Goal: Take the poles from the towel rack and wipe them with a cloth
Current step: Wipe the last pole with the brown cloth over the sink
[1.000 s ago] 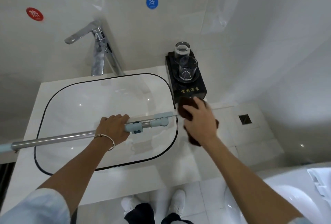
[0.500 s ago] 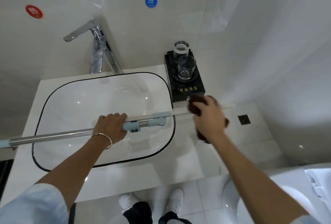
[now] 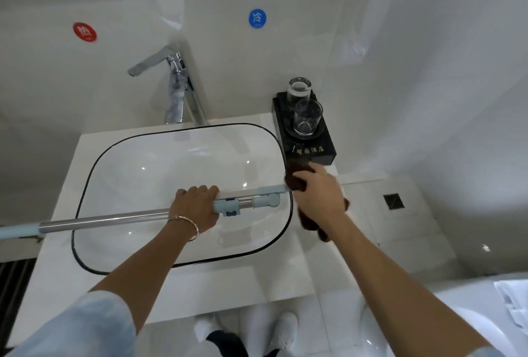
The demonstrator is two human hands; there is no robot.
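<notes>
Now the left hand (image 3: 197, 205) curls tight around the shiny pole (image 3: 108, 221), which lies across the white sink (image 3: 171, 162) in the middle of the frame. Just right of it, the right hand (image 3: 320, 194) squeezes a brown cloth (image 3: 294, 178) around the pole's end, below the black tray (image 3: 311, 152).

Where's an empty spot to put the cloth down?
The counter strip in front of the basin is bare. The right corner is crowded: black tray, glasses, right hand gripping the cloth.

the pole (image 3: 114, 221) spans the sink (image 3: 160, 174), with glasses (image 3: 307, 116) seemingly on a tray (image 3: 317, 151) behind-right.
</notes>
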